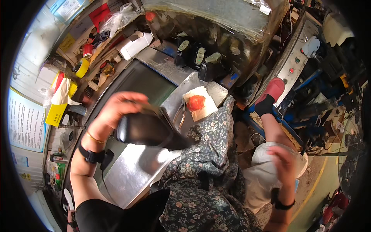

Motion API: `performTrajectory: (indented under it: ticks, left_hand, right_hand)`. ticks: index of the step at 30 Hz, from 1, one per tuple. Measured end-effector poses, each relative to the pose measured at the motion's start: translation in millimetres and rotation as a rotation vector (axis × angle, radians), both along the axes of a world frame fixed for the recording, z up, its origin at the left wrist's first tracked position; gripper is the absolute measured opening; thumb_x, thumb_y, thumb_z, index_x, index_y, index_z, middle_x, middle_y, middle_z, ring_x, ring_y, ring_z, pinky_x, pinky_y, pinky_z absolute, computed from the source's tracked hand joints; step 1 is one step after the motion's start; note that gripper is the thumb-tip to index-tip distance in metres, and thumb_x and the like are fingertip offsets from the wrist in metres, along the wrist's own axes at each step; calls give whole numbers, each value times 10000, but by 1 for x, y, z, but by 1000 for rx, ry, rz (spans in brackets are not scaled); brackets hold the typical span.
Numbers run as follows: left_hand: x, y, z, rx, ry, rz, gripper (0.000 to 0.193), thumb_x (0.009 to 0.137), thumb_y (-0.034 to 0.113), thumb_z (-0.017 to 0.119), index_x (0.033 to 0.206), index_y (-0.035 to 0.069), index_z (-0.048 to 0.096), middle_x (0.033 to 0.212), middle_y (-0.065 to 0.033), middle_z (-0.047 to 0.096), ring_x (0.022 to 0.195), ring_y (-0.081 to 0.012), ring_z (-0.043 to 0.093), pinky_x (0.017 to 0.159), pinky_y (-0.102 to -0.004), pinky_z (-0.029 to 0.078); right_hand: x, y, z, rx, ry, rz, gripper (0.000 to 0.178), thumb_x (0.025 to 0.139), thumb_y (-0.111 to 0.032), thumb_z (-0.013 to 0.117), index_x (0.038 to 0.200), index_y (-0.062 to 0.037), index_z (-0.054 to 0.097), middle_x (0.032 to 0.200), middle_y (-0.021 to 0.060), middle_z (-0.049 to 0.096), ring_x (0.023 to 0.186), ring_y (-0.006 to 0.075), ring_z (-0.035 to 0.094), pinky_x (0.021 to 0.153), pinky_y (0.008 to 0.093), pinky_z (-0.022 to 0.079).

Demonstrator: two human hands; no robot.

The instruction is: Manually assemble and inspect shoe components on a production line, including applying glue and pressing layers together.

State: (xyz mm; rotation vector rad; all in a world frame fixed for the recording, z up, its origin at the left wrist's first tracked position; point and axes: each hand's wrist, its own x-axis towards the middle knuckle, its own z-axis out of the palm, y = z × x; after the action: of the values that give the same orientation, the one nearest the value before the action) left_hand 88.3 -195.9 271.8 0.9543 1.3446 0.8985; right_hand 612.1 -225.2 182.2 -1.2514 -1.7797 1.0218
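My left hand point(125, 106) is closed on the top edge of a glossy black boot point(148, 129), blurred by motion. The boot is tilted over a shiny metal work surface point(127, 174), its lower part near the floral apron point(205, 154) on my lap. Out to the right, above my pale trouser leg point(257, 178), my right hand point(284, 162) is smeared by motion; its fingers look loosely apart, with nothing visible in them. An orange-red lump point(196, 103) lies on a cream cloth or pad point(205, 110) just beyond the apron.
Several black boots with greenish tops point(210, 63) stand at the back beside a plastic-wrapped machine point(216, 23). A dark belt point(143, 83) runs along the left. On a cluttered ledge lie a white bottle point(135, 45), yellow tape point(82, 68) and a yellow box point(58, 112). A button panel point(290, 65) stands right.
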Motion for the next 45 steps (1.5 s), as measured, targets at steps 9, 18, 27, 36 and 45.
performTrajectory:
  ticks: [9,18,27,36,45]
  left_hand:
    - [-74,222,-58,493,405,313,368,793,75,754,1136,-7,649,985,-35,661,869,-103,608,790,-241,480]
    - [4,218,-186,660,584,-35,533,778,239,759,1243,35,597,1261,-135,606,1219,-251,545,1031,-366,413]
    - [91,98,-242,595,1024,-128,854,621,337,842,1311,-3,468,1356,-188,421,1331,-420,289,1147,-543,158]
    - [111,82,-215,415,249,25,555,706,184,830,1145,28,530,1139,-120,602,1034,-223,604,893,-354,502]
    - [227,-4,-26,-190,-1208,-463,1056,530,317,917,1369,-36,383,1279,-150,533,1150,-223,565,994,-349,458]
  right_hand:
    - [97,-24,-60,150,-381,-764,157,933,-38,586,1056,30,658,995,126,690,923,207,650,842,314,501]
    - [69,-18,-53,155,-538,-812,165,946,-50,567,1053,34,660,1008,113,688,939,195,636,874,309,487]
    - [90,-17,-69,61,-337,-927,165,950,-73,571,1044,15,674,1007,89,690,942,157,624,876,289,476]
    - [88,-37,-80,224,-205,-835,148,937,-6,567,1050,42,650,1028,84,675,954,146,617,876,268,477]
    - [98,-26,-83,227,-21,-869,120,925,-9,600,1016,32,666,952,58,687,874,94,609,792,225,477]
